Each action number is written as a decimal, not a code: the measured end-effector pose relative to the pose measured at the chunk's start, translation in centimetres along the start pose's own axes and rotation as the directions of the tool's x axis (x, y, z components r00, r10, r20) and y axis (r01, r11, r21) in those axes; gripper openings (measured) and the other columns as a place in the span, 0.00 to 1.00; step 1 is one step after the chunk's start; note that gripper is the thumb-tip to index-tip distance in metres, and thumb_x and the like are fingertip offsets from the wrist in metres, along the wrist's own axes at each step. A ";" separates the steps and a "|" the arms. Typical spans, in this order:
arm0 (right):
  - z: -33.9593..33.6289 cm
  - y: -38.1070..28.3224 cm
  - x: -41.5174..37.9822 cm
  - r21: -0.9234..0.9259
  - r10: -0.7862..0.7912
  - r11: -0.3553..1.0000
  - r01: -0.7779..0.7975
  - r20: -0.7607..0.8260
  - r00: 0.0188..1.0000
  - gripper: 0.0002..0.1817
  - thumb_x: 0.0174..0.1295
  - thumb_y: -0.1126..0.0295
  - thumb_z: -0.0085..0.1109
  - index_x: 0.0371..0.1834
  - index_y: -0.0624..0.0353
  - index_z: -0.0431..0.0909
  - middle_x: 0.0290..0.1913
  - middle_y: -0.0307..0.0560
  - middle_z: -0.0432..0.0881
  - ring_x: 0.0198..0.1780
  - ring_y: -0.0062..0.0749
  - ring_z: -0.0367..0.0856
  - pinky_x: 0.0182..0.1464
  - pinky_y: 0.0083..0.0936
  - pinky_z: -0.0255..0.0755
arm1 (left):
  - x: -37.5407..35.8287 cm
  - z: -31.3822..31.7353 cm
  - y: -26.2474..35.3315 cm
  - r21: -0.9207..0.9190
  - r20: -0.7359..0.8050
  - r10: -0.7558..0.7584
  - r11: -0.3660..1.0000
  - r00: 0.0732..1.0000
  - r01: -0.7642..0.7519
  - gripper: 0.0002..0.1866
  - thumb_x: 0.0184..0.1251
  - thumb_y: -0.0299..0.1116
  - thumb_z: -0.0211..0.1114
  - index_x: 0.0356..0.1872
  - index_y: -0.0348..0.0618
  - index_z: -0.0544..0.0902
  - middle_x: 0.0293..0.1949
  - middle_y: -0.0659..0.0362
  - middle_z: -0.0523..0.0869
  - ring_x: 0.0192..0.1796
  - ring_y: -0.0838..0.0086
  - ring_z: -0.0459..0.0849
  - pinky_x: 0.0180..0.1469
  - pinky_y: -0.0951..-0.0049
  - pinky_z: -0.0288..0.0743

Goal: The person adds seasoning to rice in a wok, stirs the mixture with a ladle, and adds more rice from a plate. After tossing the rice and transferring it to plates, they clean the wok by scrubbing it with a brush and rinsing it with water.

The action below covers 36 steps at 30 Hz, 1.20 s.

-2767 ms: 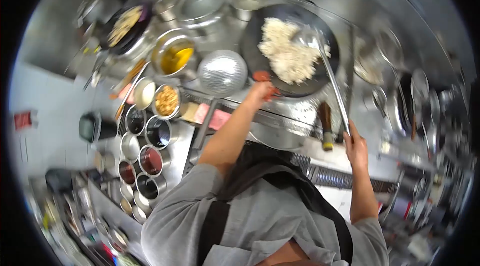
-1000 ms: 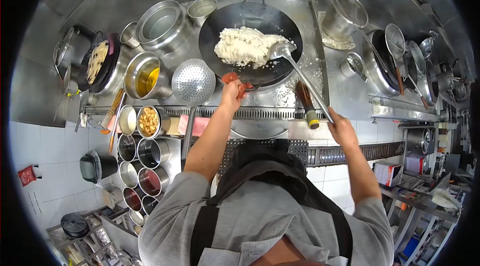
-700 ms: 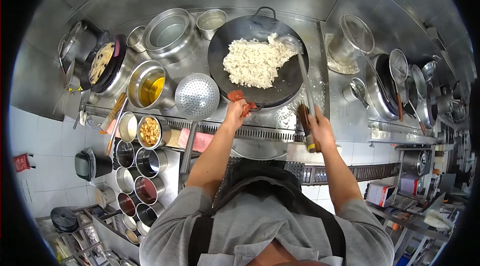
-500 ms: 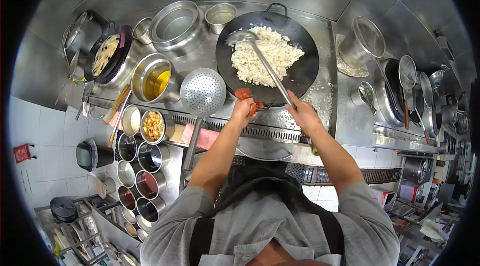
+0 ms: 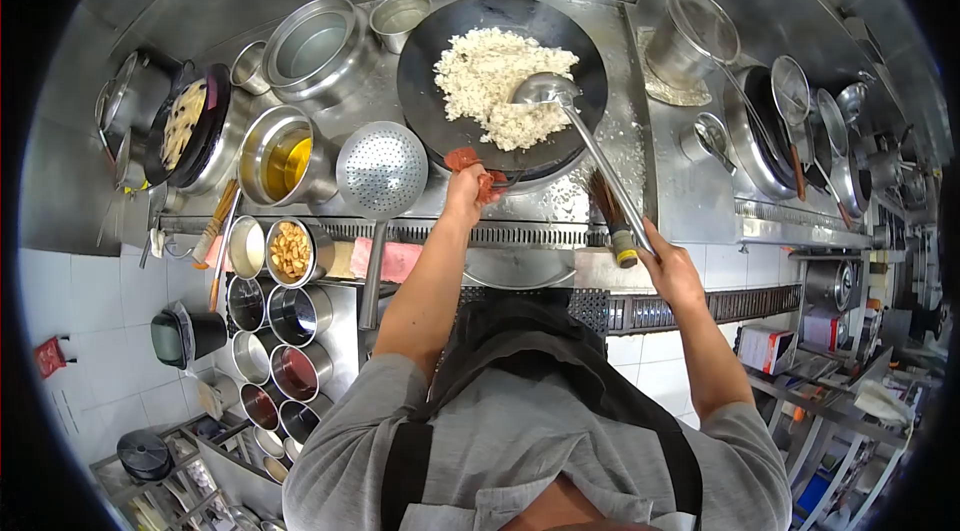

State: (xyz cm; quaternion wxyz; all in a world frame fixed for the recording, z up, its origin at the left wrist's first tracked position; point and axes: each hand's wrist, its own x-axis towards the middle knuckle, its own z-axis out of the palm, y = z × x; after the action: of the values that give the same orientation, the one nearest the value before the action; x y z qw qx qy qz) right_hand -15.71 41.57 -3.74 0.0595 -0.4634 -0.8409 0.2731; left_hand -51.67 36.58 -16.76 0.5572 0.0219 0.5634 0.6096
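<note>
A large black wok (image 5: 422, 91) on the range holds a mound of white rice (image 5: 488, 69). Closed at the wok's near rim, my left hand (image 5: 463, 197) grips a crumpled red cloth (image 5: 463, 160) around the near wok handle, most of which is hidden. My right hand (image 5: 676, 269) is wrapped around the end of a long metal ladle (image 5: 606, 169), out to the right of the wok. The ladle's bowl rests in the rice at its right side. A bamboo brush (image 5: 614, 216) lies beside the ladle's handle.
To the wok's left are a perforated skimmer (image 5: 382, 171), a pot of yellow oil (image 5: 288, 169) and a large steel pot (image 5: 318, 49). Several seasoning tins, one a tin of brown chunks (image 5: 291, 249), stand lower left. Strainers and a steel pot (image 5: 690, 46) are at right.
My right hand has moved right and back, drawing the ladle's bowl from the rice's upper left to its right side. The rice has shifted. My left hand keeps the cloth at the rim.
</note>
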 end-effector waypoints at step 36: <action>0.6 -1.0 -3.0 0.009 0.052 0.999 -0.054 0.151 0.987 0.26 0.63 0.65 0.60 0.65 0.50 0.70 0.26 0.62 0.79 0.30 0.56 0.80 0.36 0.41 0.73 | -5.0 -0.6 -1.2 -0.074 -0.016 0.063 0.995 0.998 -0.064 0.06 0.58 0.25 0.51 0.31 0.46 0.77 0.30 0.60 0.82 0.29 0.74 0.80 0.25 0.73 0.66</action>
State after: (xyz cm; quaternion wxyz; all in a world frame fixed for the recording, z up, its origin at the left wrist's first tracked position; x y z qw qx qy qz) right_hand -14.97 38.47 -3.32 -0.0082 -0.4632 -0.8286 0.3144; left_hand -49.37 32.34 -14.79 0.5344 0.0147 0.5429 0.6477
